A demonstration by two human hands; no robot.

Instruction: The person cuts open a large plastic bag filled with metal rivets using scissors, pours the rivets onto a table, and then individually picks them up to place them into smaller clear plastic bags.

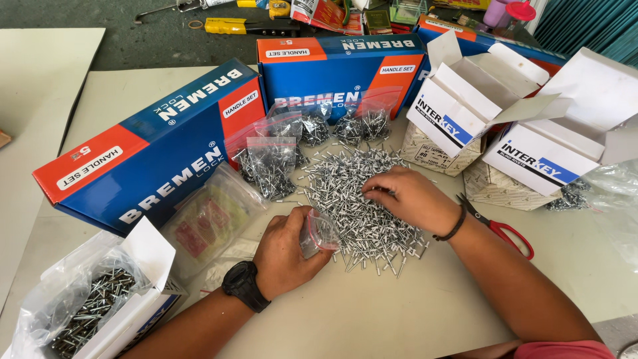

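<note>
The left hand (286,249) is closed around a small clear zip bag (318,233), the fingers curled on its side so that the mouth of the bag is turned to about 2 o'clock, toward the pile of rivets (359,199). This way the opening faces the loose pieces and is near to them. A black watch (244,286) is on this wrist.

The right hand (409,196) lies on top of the pile, at 2 o'clock from the bag. Its fingers are bent down and drawn together, pinching among the silver rivets; how many pieces it has between the fingertips I cannot tell. A dark band (453,227) is around this wrist.

The pile is spread flat on the pale surface (372,312), in the middle, so both hands reach it easily. At 11 o'clock from the pile stand several small bags already filled (272,163), leaning on a long blue and orange box (153,156); a second such box (339,70) is behind them at 12 o'clock. At 3 o'clock, just beside the right forearm, lie scissors with red handles (502,229). White cartons (478,106) stand open at 2 o'clock, and one more open carton with darker rivets (100,306) is at 8 o'clock.
</note>
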